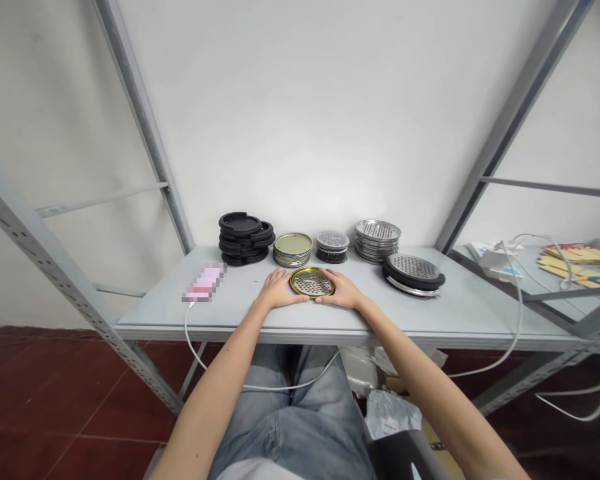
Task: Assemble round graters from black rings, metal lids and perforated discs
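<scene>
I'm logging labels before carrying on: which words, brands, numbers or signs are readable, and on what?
No readable text.
Pink rectangular device: pixelated, unreadable.
Flat blue-and-white item at right: any print is too small.
Pale grey plastic bag below: faint reddish marks, too blurred.

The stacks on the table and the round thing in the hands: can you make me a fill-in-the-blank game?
The left hand and right hand touch a gold-rimmed disc whose shape is ____.
The leftmost stack is coloured ____.
The cable at the pink thing is coloured ____.

Missing words: round; black; white.
</scene>
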Motion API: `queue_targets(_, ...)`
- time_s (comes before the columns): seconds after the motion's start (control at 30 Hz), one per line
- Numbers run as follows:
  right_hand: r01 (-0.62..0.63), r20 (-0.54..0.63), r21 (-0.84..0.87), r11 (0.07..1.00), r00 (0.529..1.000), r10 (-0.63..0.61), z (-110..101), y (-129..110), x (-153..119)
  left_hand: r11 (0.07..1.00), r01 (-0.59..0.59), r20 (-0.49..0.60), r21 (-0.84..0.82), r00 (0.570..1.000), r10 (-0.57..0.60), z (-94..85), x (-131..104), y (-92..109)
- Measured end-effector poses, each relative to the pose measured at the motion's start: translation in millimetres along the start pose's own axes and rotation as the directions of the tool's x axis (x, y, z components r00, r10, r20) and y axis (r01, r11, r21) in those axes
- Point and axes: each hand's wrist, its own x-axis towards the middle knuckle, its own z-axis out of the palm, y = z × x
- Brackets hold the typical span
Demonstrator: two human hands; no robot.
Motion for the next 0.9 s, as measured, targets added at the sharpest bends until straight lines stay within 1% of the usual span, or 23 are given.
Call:
queue_targets(0.23,-0.04,0.057,-0.05,0.998,0.997,0.043,0,-1,1,1.0,-0.011,-0.026,-0.025,1.0,0.01,3.4,1,-3)
queue_targets(0.33,-0.057,0.074,-0.05,0.997,0.995,0.061,1,1,1,0.999,-0.024,-0.04,-0.021,0.999,0.023,2.8,0,-2)
queue_targets(0.4,-0.085,0.07,-0.019,0.996,0.994,0.087,3,2,1,1.0,-0.023,-0.044,-0.013,0.999,0.023,2.1,0,-1)
queue_targets(0.47,-0.113,0.036,0.047,0.992,0.993,0.112,4,2,0,1.0,-0.014,-0.038,-0.007,0.999,0.014,1.6,0,-1)
queue_targets(0.53,-0.128,-0.054,0.129,0.983,0.989,0.135,0,2,0,1.0,-0.006,-0.035,-0.002,0.999,0.006,1.3,0,0)
queue_targets(0.6,-0.124,-0.19,0.164,0.979,0.969,0.155,-9,4,1,1.0,-0.008,-0.043,-0.003,0.999,0.008,1.3,0,-1)
queue_targets(0.63,-0.123,-0.255,0.15,0.981,0.954,0.158,-17,6,2,1.0,-0.01,-0.048,-0.005,0.999,0.009,1.3,1,-1)
queue_targets(0.7,-0.143,-0.343,0.047,0.989,0.927,0.151,-35,14,8,1.0,-0.015,-0.053,-0.012,0.999,0.014,1.5,0,-2)
queue_targets(0.77,-0.215,-0.366,-0.114,0.97,0.917,0.16,-56,27,17,1.0,-0.016,-0.046,-0.019,0.999,0.015,1.9,0,-3)
queue_targets(0.8,-0.27,-0.364,-0.194,0.943,0.912,0.187,-66,34,22,1.0,-0.016,-0.041,-0.021,0.999,0.015,2.1,0,-3)
queue_targets(0.9,-0.399,-0.288,-0.345,0.849,0.907,0.308,-92,54,38,1.0,-0.015,-0.031,-0.028,0.999,0.014,2.9,0,-4)
